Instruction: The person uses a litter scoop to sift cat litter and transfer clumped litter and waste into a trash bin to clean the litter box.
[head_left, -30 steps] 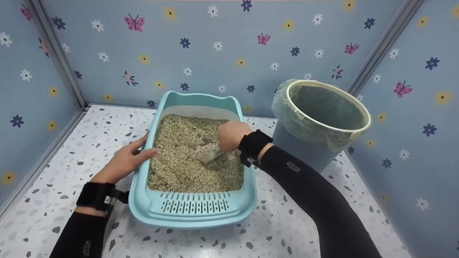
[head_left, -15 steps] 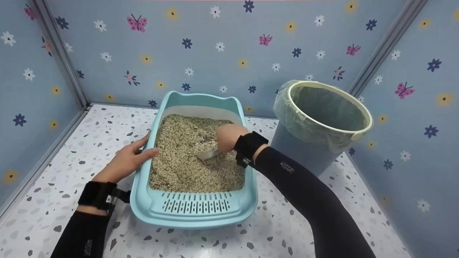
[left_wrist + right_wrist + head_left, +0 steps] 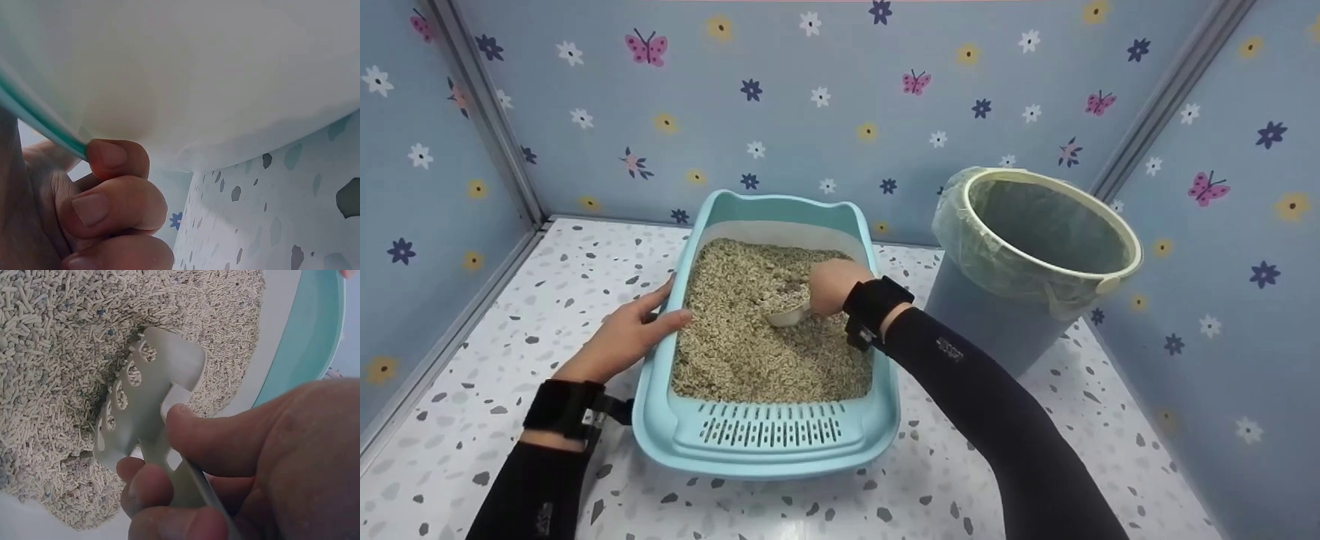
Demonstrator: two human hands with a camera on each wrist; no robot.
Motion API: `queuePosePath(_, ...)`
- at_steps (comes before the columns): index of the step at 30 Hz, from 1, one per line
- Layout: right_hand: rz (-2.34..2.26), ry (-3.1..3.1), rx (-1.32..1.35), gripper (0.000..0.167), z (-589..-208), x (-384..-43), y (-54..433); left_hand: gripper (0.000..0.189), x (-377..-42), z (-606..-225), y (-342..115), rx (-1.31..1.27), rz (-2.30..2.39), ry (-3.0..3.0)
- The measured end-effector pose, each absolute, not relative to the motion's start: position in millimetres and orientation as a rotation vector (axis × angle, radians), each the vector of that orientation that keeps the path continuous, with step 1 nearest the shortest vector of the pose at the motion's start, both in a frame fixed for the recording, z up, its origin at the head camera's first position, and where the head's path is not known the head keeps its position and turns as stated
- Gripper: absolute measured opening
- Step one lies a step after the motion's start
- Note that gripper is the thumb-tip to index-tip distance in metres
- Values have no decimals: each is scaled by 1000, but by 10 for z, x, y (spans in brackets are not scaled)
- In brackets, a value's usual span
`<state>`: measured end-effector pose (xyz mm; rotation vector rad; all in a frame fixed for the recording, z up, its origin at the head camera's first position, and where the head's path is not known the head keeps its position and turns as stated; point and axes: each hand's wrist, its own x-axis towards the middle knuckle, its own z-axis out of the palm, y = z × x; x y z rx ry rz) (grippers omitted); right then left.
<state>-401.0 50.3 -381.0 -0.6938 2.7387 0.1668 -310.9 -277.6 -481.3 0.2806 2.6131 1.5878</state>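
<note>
A light-blue litter box (image 3: pixel 765 461) full of pale pellet litter (image 3: pixel 757 367) stands in the middle of the head view. My left hand (image 3: pixel 619 337) grips its left rim, thumb over the top; in the left wrist view the fingers (image 3: pixel 121 205) curl beneath the edge. Over the litter, my right hand (image 3: pixel 836 286) holds the handle of a pale slotted litter scoop (image 3: pixel 789 316). Up close in the right wrist view, the thumb and fingers wrap the handle, and the scoop's slotted edge (image 3: pixel 132 377) lies in the pellets. Darker grey clumps lie just beyond the scoop.
To the right stands a blue-grey bin (image 3: pixel 986 307) with a cream ring (image 3: pixel 1132 259) and a translucent bag liner (image 3: pixel 960 217) folded over its rim. Flower-patterned walls (image 3: pixel 810 135) enclose the speckled white surface (image 3: pixel 585 262) at the back and both sides.
My right hand has shifted slightly left with the scoop, drawing it through the litter towards the left and a little away from me. The left hand keeps its place on the rim.
</note>
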Motion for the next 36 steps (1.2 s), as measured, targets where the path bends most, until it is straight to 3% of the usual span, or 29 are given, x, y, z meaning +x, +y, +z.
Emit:
queuePosePath(14,70,2683,-580,50,-4131,-4356,410,85,-3096,-4837,-2794,263,1604,2599)
queuePosePath(36,-181,2697,-511,45,-4347,-4526,230,84,-3113,-4827,-2770,277,1630,2585)
